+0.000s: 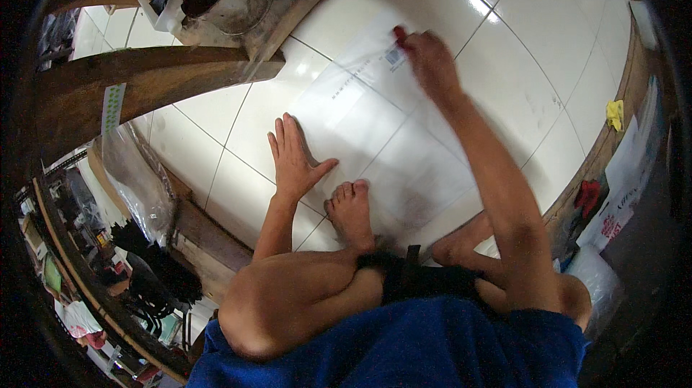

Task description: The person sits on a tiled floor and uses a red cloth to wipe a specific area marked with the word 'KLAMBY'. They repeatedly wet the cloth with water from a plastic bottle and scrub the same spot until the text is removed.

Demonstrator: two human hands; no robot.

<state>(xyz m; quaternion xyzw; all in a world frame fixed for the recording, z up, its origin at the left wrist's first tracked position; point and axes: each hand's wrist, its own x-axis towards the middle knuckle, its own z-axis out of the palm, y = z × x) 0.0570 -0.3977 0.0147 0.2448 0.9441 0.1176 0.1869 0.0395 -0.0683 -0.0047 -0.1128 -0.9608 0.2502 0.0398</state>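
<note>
A see-through plastic sheet [382, 117], perhaps a flat bag, lies on the white tiled floor before me, with dark print and a small blue-grey printed patch near its far end. My left hand [294, 161] rests flat at its left edge, fingers spread and thumb out. At the far end my right hand [431, 63] is closed round a small red object [399, 32], slightly blurred, whose kind I cannot make out. It is held beside the printed patch. My bare foot [351, 215] is at the sheet's near left part.
A thick curved wooden beam [180, 74] juts in from the left. Behind it stand a grimy bucket [249, 2] and a white container [155, 9]. Crumpled clear plastic [140, 186] hangs at left. A wooden edge [609, 143] with a yellow scrap [614, 115] runs along the right.
</note>
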